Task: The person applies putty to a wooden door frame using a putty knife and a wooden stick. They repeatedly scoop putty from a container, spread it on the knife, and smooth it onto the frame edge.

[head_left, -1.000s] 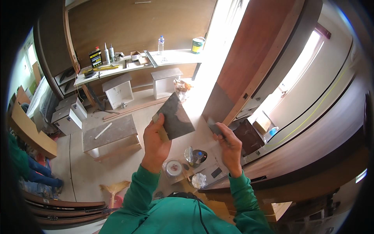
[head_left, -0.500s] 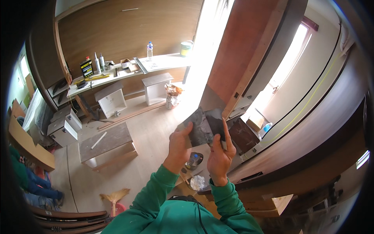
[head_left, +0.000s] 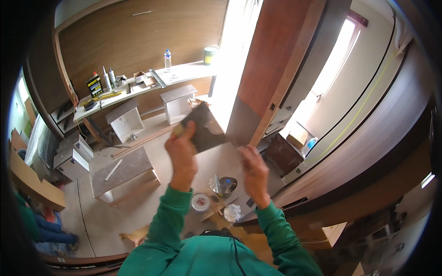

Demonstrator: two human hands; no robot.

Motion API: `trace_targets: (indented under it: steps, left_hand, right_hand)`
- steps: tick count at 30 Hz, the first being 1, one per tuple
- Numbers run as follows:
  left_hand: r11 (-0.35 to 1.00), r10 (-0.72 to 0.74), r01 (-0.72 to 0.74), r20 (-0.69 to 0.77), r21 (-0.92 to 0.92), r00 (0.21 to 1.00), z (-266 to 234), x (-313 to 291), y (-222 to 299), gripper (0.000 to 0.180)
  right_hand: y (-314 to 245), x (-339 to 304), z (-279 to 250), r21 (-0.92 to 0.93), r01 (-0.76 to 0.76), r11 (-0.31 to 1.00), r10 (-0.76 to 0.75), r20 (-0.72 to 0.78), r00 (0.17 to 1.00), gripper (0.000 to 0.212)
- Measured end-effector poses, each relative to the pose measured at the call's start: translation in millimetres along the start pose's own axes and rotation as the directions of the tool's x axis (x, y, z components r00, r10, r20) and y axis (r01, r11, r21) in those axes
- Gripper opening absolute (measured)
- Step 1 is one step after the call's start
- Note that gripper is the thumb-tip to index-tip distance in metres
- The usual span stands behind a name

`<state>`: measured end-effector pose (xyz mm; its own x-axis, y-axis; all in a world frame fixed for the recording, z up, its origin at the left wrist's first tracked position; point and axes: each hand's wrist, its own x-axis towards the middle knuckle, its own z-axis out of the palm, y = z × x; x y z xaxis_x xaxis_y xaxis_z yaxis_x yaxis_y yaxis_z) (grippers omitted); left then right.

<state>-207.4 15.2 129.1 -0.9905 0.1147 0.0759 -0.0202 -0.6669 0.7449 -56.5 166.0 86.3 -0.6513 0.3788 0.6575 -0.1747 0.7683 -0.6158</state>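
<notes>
My left hand [head_left: 182,154] grips the lower left edge of a thin, dark grey-brown rectangular sheet [head_left: 208,138], thumb laid on its face. The sheet is tilted, with a lighter patch toward its far edge; its material is unclear. Apart from it, to the right, my right hand [head_left: 254,177] is raised with bent fingers, smeared by motion. Whether anything is in those fingers does not show. Beneath and between the hands are a dark bowl [head_left: 233,189] with a blue-capped bottle in it, a round tin [head_left: 200,202] and crumpled whitish wrapping [head_left: 232,213].
At the back, a white bench [head_left: 189,72] carries cartridges, a black can, tools and a bottle. Drawer boxes [head_left: 124,123] stand below it, and a low cabinet [head_left: 122,172] sits at left. A tall reddish-brown panel [head_left: 271,60] rises at right. Another person's legs [head_left: 53,230] show at far left.
Both hands held the dark sheet before. My left hand has carried it left and away from me; my right hand has come off it. The tin has come into sight.
</notes>
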Motion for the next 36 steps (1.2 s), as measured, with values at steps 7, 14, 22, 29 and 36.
trace_targets:
  steps: [7,14,22,29,36]
  left_hand:
    - [0.869,-0.451,0.492,0.315,-0.058,0.835,-31.8,-13.3,-37.6,0.039]
    - [0.848,-0.426,0.480,0.251,-0.222,0.869,0.2,-62.3,-67.8,0.031]
    - [0.925,-0.305,0.335,0.180,-0.177,0.935,2.0,-62.8,-49.9,0.027]
    - [0.934,-0.205,0.200,0.013,-0.295,0.979,-12.2,-34.0,-54.6,0.024]
    - [0.983,-0.015,-0.025,0.210,0.183,0.978,-6.0,-62.8,-60.3,0.009]
  right_hand:
    - [53.6,23.1,-15.3,0.852,-0.521,0.048,0.603,0.391,0.696,0.036]
    - [42.4,18.3,28.8,0.751,-0.533,-0.391,0.428,0.661,0.617,0.035]
    - [53.0,12.3,21.8,0.826,-0.559,0.077,0.805,0.279,0.523,0.014]
    - [1.3,1.1,5.6,0.879,-0.305,0.366,0.613,0.019,0.790,0.013]
    - [8.4,4.0,13.6,0.521,-0.229,0.822,0.411,-0.265,0.872,0.013]
